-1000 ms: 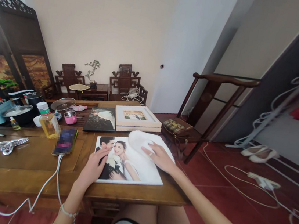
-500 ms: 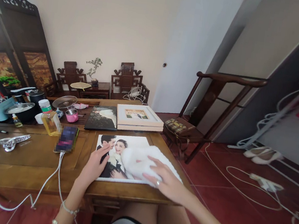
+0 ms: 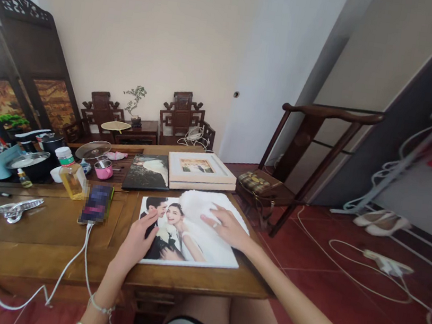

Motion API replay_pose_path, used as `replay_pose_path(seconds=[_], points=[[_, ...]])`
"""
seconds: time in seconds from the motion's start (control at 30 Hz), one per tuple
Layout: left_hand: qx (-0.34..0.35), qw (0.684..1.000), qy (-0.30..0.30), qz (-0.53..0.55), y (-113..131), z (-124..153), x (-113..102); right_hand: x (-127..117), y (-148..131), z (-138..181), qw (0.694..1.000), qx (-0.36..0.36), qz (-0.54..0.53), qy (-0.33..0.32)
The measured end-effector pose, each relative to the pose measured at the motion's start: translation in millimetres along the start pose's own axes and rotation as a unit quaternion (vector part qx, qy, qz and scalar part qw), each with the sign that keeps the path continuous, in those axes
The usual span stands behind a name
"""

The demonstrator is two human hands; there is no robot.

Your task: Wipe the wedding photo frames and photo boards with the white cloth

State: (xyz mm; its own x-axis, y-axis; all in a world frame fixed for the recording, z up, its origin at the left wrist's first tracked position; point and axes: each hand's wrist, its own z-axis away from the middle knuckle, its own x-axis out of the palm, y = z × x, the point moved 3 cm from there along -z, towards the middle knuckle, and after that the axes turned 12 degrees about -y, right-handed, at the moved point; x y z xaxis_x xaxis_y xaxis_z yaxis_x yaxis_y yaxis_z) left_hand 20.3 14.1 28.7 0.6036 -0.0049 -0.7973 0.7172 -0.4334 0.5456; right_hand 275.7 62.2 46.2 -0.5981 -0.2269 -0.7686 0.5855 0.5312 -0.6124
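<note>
A large photo print (image 3: 184, 243) of a couple lies flat at the front edge of the wooden table (image 3: 40, 236). My left hand (image 3: 136, 242) rests on its left side, fingers spread flat. My right hand (image 3: 226, 227) presses a white cloth (image 3: 204, 206) onto the print's far right part, fingers stretched out on the cloth.
Behind the print lie a dark photo album (image 3: 147, 171) and a white framed box (image 3: 198, 170). A phone (image 3: 95, 204) with a white cable, an oil bottle (image 3: 69, 176), a pink cup (image 3: 101, 169) and pots stand left. A wooden chair (image 3: 277, 181) stands right; cables cross the floor.
My right hand swept the cloth from the print's far right toward the near edge, then back up to the far right. The left hand stayed on the print.
</note>
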Motion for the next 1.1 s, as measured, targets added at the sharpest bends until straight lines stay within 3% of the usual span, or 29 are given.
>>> replay_pose_path(seconds=[0.2,0.3,0.43,0.7,0.83,0.97,1.1], points=[[-0.005,1.0,-0.005,0.003,4.3,0.7,-1.2,15.4,-22.8,83.1,0.996,0.032,0.01,-0.078],[-0.008,1.0,-0.012,0.002,5.6,0.6,-1.9,18.3,-33.5,101.7,0.993,0.036,-0.005,-0.115],[-0.002,1.0,-0.014,-0.001,3.7,0.7,-1.6,13.0,-33.3,86.0,0.992,0.052,-0.035,-0.109],[-0.007,1.0,-0.024,0.0,3.6,-0.3,-2.0,-6.4,-3.8,-7.3,0.998,0.011,-0.063,-0.01],[-0.008,1.0,-0.025,0.0,4.3,-0.6,-2.5,-6.5,5.7,-33.5,0.998,0.004,-0.053,0.013],[-0.012,1.0,-0.024,0.002,5.2,-0.2,-2.9,2.9,-3.5,-15.1,1.0,-0.001,-0.028,0.001],[-0.013,1.0,-0.025,0.006,7.2,0.8,-3.4,15.9,-24.7,40.6,0.999,0.022,0.006,-0.036]])
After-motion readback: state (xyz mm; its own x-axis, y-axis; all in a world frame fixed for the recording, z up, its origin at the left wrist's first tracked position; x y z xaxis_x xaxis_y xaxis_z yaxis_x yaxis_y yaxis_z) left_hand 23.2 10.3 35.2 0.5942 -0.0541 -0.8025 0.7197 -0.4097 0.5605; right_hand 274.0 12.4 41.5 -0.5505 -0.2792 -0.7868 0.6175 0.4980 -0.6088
